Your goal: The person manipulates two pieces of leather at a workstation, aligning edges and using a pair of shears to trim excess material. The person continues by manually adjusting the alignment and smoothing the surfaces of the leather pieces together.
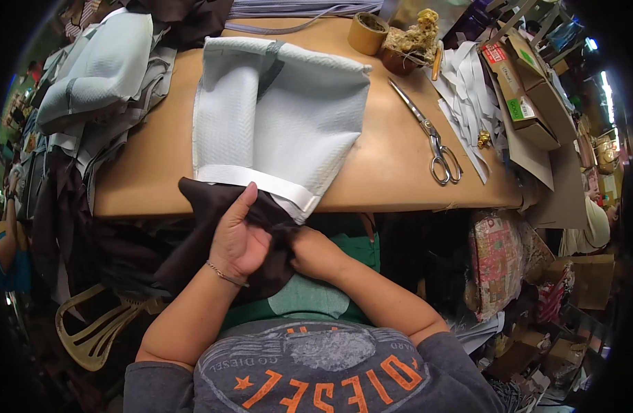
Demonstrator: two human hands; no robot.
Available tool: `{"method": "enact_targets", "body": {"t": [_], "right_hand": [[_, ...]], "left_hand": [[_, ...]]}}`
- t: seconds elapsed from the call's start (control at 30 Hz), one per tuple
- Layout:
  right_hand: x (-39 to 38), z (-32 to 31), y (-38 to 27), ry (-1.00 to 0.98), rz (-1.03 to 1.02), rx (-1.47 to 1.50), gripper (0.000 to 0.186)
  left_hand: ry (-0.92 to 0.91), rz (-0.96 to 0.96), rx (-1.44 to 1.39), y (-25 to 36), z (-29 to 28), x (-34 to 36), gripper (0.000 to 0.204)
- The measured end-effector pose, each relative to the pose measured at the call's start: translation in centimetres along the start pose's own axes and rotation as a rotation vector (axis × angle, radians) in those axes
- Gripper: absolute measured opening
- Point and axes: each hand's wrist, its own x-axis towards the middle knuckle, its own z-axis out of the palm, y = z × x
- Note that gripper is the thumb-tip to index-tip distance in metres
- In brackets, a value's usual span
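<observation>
A pale grey textured fabric piece (pixel 303 117) with a dark grey stripe lies on the tan table. A white band (pixel 275 180) crosses its lower edge, and dark brown cloth (pixel 185 255) hangs from there over the table's front. My left hand (pixel 241 234) is palm up at that cloth, thumb raised just below the band, other fingers curled out of sight among the folds. My right hand (pixel 309 251) is closed at the dark cloth below the fabric's lower right corner, its fingertips hidden.
Stacked fabric (pixel 103 69) lies at left. Scissors (pixel 433 144), white strips (pixel 461 82), a tape roll (pixel 367 33) and cardboard boxes (pixel 523 89) are on the table's right. A wrapped bundle (pixel 495 261) is below at right, a plastic chair (pixel 99 320) at lower left. Other people appear at both edges.
</observation>
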Motion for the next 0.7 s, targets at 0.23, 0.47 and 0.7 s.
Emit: {"method": "enact_targets", "body": {"t": [0.23, 0.47, 0.7], "right_hand": [[0.8, 1.9, -0.7, -0.006, -0.081, 0.213, 0.034], [1.3, 0.4, -3.2, -0.274, -0.006, -0.235, 0.026], [-3.4, -11.2, 1.1, 0.529, -0.169, 0.752, 0.024]], "left_hand": [[-0.044, -0.014, 0.266, -2.7, 1.2, 0.6, 0.04], [-0.063, 0.164, 1.253, -0.6, 0.9, 2.5, 0.031], [-0.16, 0.176, 0.455, 4.5, 1.6, 1.4, 0.039]]}}
